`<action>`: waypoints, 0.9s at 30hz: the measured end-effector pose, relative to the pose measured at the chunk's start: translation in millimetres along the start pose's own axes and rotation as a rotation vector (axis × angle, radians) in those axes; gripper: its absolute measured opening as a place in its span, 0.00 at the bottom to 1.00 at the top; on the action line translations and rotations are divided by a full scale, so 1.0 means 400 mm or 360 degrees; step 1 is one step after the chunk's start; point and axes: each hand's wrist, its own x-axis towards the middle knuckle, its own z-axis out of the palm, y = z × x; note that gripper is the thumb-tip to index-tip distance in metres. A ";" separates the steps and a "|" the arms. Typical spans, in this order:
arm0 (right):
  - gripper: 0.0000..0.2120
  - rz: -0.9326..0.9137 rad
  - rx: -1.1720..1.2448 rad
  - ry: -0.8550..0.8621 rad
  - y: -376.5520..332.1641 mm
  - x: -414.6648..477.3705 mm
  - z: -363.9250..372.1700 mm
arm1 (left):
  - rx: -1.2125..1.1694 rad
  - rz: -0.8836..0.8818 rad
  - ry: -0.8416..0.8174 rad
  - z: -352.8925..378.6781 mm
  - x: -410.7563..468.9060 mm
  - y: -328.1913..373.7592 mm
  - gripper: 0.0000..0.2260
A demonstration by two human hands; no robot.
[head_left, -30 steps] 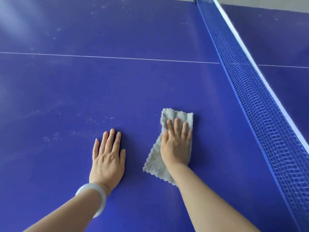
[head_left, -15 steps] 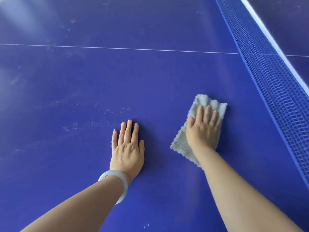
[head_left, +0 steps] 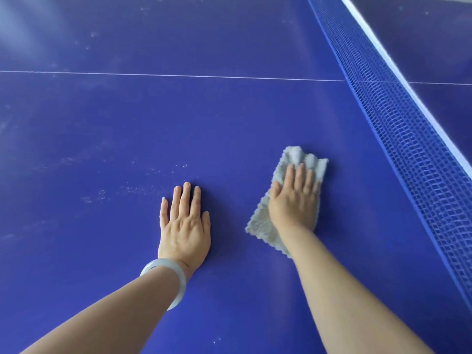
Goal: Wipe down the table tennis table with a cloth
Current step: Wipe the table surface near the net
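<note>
Now, from the head view, we have our right hand [head_left: 293, 200] flat on the cloth [head_left: 263, 229], fingers straight and together, pressing it to the table [head_left: 178, 123] just short of the net [head_left: 408, 154]. Our left hand [head_left: 185, 226] lies flat on bare table, fingers straight, likely bracing our lean. Pale smudges [head_left: 143, 190] beside it look unwiped, so probably next.

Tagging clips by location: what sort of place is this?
Likely a games or sports room: a blue table tennis table, its white line and blue net. Nothing beyond the table shows.
</note>
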 end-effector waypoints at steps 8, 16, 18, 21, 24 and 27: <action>0.29 -0.0755 -0.0078 -0.0085 0.231 -0.080 -0.019 | -0.0060 0.0009 0.0020 -0.003 -0.002 -0.003 0.26; 0.28 0.0286 -0.0076 0.0004 0.227 0.058 -0.032 | 0.0002 -0.0002 0.0045 0.010 0.001 -0.002 0.26; 0.28 -0.0224 -0.0061 0.0006 0.069 -0.040 0.004 | -0.0004 -0.0005 0.0042 0.006 0.000 -0.001 0.26; 0.27 -0.0937 -0.0026 -0.0125 0.021 -0.166 0.018 | -0.0019 -0.0003 0.0035 0.000 -0.001 0.001 0.25; 0.27 -0.0875 -0.0075 -0.0070 0.205 -0.116 -0.009 | 0.0006 0.0011 0.0030 0.003 0.001 -0.002 0.26; 0.28 -0.0183 -0.0104 -0.0059 0.374 -0.036 -0.044 | 0.0005 0.0011 0.0034 0.011 0.002 -0.006 0.26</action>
